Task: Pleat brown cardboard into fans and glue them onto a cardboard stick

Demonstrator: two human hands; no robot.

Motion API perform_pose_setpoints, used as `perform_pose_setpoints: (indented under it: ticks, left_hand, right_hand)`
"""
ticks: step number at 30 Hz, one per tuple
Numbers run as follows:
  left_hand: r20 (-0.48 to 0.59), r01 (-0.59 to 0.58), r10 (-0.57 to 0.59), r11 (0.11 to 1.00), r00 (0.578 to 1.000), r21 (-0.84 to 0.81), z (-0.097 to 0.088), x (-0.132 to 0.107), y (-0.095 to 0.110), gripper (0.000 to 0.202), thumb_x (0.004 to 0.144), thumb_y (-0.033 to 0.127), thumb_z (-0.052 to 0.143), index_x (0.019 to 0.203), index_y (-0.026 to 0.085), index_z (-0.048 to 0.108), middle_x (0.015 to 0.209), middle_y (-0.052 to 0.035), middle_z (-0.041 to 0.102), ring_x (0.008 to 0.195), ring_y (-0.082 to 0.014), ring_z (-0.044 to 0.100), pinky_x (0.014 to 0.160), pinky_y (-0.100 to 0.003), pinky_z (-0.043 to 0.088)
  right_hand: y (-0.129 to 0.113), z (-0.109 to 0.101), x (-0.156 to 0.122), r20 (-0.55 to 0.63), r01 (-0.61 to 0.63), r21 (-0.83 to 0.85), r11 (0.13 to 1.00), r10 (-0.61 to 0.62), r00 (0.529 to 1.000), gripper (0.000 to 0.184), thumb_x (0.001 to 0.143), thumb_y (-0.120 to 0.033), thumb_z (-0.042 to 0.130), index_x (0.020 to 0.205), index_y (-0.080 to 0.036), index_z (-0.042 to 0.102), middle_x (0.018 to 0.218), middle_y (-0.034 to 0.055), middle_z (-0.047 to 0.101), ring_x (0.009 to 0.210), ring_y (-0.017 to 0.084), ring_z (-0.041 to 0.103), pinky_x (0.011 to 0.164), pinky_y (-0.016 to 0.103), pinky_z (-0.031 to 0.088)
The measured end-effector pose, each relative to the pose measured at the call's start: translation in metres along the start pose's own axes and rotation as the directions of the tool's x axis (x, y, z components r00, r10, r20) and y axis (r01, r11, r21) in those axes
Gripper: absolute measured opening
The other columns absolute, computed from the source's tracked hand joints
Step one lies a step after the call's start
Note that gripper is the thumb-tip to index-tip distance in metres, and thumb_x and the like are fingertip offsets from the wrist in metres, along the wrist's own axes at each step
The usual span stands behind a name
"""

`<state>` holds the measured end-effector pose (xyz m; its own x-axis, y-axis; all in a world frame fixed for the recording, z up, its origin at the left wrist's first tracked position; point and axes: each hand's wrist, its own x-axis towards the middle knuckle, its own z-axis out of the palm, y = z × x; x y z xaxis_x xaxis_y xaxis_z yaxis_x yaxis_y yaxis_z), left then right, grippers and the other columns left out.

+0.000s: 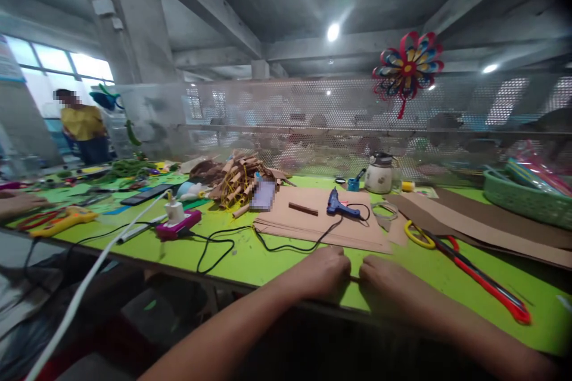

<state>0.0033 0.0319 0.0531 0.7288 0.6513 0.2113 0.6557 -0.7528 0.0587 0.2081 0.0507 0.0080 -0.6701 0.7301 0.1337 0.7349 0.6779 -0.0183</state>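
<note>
My left hand [325,272] and my right hand [388,280] rest close together on the front of the green table [250,259], knuckles up and fingers curled under. A thin dark strip [354,278] shows between them; both hands seem to pinch it, but motion blur hides the detail. Just beyond my hands lies a stack of brown cardboard sheets [322,220] with a small brown stick [302,209] and a blue glue gun [340,206] on top, its black cord looping toward the left.
Yellow and red-handled scissors [465,262] lie right of my hands by long cardboard strips [482,223]. A green basket [527,196], a white pot [379,175], a heap of rolled cardboard [236,178] and a power strip [177,223] stand further back. A person stands far left.
</note>
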Motion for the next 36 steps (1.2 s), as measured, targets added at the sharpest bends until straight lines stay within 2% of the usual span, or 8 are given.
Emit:
perform_pose_setpoints:
  ticks: [7,10,14,20,27,36]
  left_hand:
    - [0.054,-0.025,0.023,0.999,0.998,0.034,-0.006,-0.002,0.0,0.007,0.081,0.012,0.052,0.081,0.015,0.059,0.08,-0.0053,0.057,0.07,-0.0156,0.054,0.062,-0.025,0.041]
    - [0.05,-0.021,0.018,0.997,0.999,0.079,-0.008,-0.005,0.002,0.007,0.082,0.01,0.051,0.082,0.014,0.057,0.081,-0.0057,0.057,0.07,-0.0156,0.052,0.063,-0.025,0.041]
    - [0.035,0.04,-0.044,0.991,0.998,0.13,-0.007,-0.008,0.001,0.011,0.084,0.012,0.047,0.082,0.014,0.058,0.081,-0.0062,0.056,0.07,-0.016,0.051,0.06,-0.025,0.038]
    - [-0.003,0.051,-0.051,0.971,0.999,0.233,-0.006,-0.011,0.001,0.013,0.083,0.014,0.049,0.078,0.015,0.06,0.077,-0.0062,0.057,0.069,-0.0176,0.051,0.06,-0.028,0.035]
    - [0.015,0.06,-0.062,0.989,0.998,0.138,-0.007,-0.009,0.0,0.016,0.085,0.014,0.047,0.086,0.016,0.063,0.082,-0.0073,0.057,0.072,-0.0179,0.052,0.061,-0.028,0.036]
    - [0.066,-0.024,0.02,0.998,0.998,0.056,-0.015,-0.008,-0.004,0.018,0.086,0.013,0.044,0.091,0.016,0.061,0.09,-0.0066,0.055,0.078,-0.0166,0.052,0.066,-0.025,0.038]
  right_hand:
    - [-0.006,-0.027,-0.003,0.046,0.086,0.041,0.995,-0.088,0.995,0.009,0.082,-0.011,0.05,0.084,-0.015,0.058,0.082,0.0046,0.055,0.069,0.015,0.05,0.06,0.026,0.029]
    - [-0.01,-0.036,-0.008,0.046,0.083,0.054,0.995,-0.085,0.995,0.009,0.083,-0.012,0.049,0.086,-0.016,0.056,0.084,0.0054,0.056,0.07,0.015,0.05,0.06,0.026,0.029]
    - [-0.016,-0.048,-0.012,0.075,0.071,0.058,0.996,-0.075,0.994,0.012,0.084,-0.01,0.045,0.088,-0.014,0.055,0.088,0.0082,0.058,0.074,0.017,0.052,0.063,0.026,0.031]
    - [-0.019,-0.052,-0.011,0.08,0.016,0.027,1.0,-0.018,0.997,0.014,0.083,-0.009,0.046,0.091,-0.014,0.056,0.091,0.0104,0.058,0.077,0.018,0.054,0.063,0.026,0.032]
    - [-0.016,-0.06,-0.014,0.132,0.055,0.035,0.998,-0.059,0.989,0.011,0.082,-0.011,0.048,0.091,-0.014,0.054,0.092,0.0102,0.058,0.08,0.019,0.053,0.065,0.025,0.034]
    - [-0.014,-0.069,-0.014,0.204,0.095,0.015,0.995,-0.096,0.974,0.012,0.083,-0.01,0.047,0.094,-0.013,0.053,0.091,0.009,0.054,0.079,0.018,0.05,0.066,0.025,0.033]
